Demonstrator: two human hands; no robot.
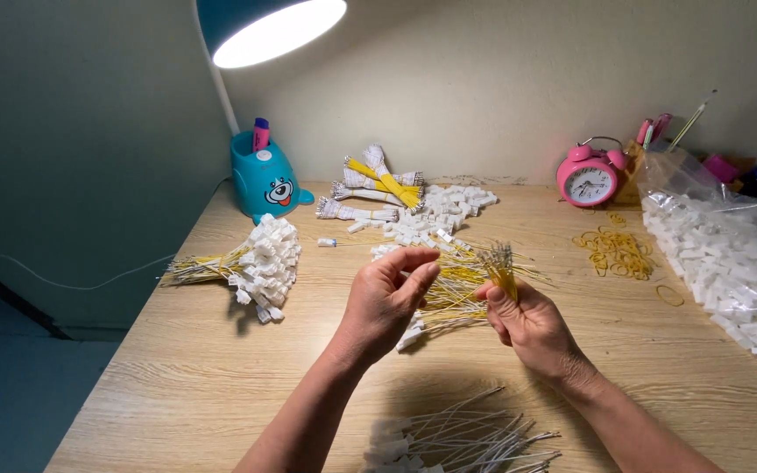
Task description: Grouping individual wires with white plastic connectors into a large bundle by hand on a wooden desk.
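Note:
My right hand (529, 322) grips a small upright bundle of yellow wires (500, 266) with bare metal tips, held above the wooden desk (177, 385). My left hand (387, 300) is raised beside it, fingers pinched together at the fingertips, touching thin wires that run toward a loose pile of yellow wires with white connectors (449, 289) lying on the desk between and behind both hands.
A bundle of white connectors on yellow wires (260, 258) lies at left. Tied bundles (374, 186) and loose white connectors (435, 215) sit at the back. A plastic bag of white connectors (729, 254), yellow rubber bands (615, 250), pink alarm clock (589, 178), blue pen holder (265, 180) and lamp (278, 31) surround. More wires (462, 438) lie near me.

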